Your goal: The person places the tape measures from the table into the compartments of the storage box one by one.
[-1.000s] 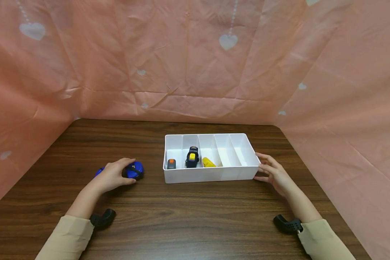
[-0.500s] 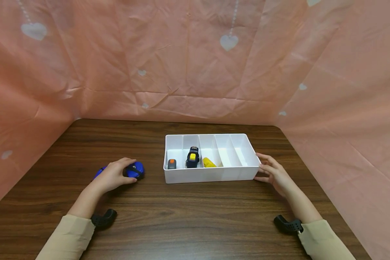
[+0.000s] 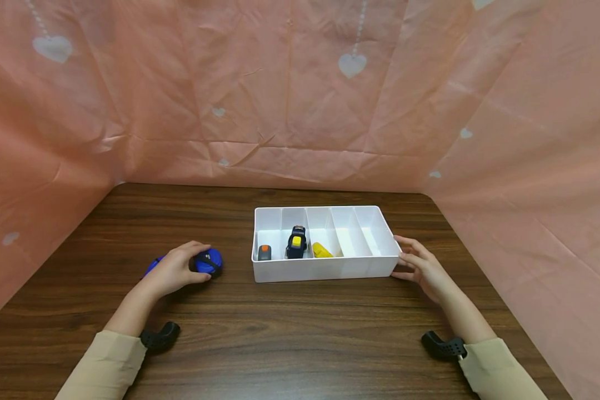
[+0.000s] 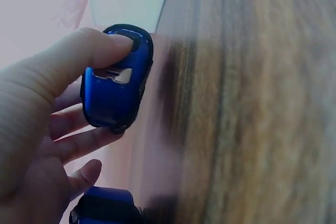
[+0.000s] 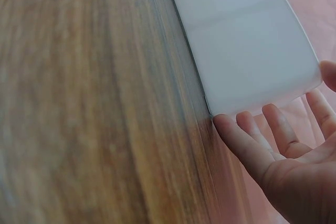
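In the head view my left hand [image 3: 175, 270] is on the table left of the white box. Its thumb and fingers grip a rounded blue-and-black item [image 3: 208, 262], whose kind I cannot tell. The left wrist view shows the thumb pressed on the blue face, which has a black rim and a shiny patch [image 4: 121, 76]. A second blue-and-black piece [image 4: 107, 203] lies behind, near the little finger. My right hand [image 3: 425, 272] touches the right end of the white divided box [image 3: 325, 270] with extended fingers. The right wrist view shows the fingertips [image 5: 223, 123] along the box's lower edge.
Inside the box, from the left, are a grey piece with an orange top [image 3: 264, 253], a black item with a yellow block [image 3: 296, 243] and a yellow piece [image 3: 321, 250], in separate compartments. Pink cloth [image 3: 290, 111] surrounds the brown wooden table [image 3: 300, 333].
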{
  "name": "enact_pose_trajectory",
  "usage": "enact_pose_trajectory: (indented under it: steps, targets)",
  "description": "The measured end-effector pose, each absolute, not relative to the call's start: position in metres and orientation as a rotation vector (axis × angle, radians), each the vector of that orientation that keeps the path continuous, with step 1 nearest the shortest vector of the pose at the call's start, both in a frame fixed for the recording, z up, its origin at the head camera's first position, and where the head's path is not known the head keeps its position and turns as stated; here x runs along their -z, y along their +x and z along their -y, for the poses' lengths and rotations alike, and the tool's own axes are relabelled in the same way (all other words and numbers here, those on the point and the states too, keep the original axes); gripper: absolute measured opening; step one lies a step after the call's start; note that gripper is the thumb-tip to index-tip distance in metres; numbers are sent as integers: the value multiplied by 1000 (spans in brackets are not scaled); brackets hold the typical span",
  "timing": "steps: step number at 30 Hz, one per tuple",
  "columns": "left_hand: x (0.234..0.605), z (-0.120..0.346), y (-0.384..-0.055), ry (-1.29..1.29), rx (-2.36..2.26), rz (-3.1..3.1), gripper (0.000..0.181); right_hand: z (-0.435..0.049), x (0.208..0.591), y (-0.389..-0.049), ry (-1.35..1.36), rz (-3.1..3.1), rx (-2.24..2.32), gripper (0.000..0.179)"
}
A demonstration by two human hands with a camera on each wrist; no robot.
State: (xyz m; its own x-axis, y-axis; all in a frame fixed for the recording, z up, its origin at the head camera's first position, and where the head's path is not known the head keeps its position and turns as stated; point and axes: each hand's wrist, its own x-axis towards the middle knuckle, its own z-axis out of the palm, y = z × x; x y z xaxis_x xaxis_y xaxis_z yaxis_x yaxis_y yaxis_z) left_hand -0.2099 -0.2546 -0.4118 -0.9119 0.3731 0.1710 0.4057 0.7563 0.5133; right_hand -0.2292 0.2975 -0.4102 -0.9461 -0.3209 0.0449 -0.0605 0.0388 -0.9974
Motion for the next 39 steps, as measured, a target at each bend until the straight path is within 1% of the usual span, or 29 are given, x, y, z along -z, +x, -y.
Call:
enact_pose_trajectory:
  steps: [10,24,39]
  targets:
    - [412,254,-209,-596,1021,2840,67,-298,411,-230,-409,-2106,2024,44]
    - [411,253,-211,-547,1093,2737,66,-298,411,-230,-385,-2101,2030,43]
    - [403,248,-208,-500,1201,2675,64,-298,410,-228,-432,-2124,2013,46]
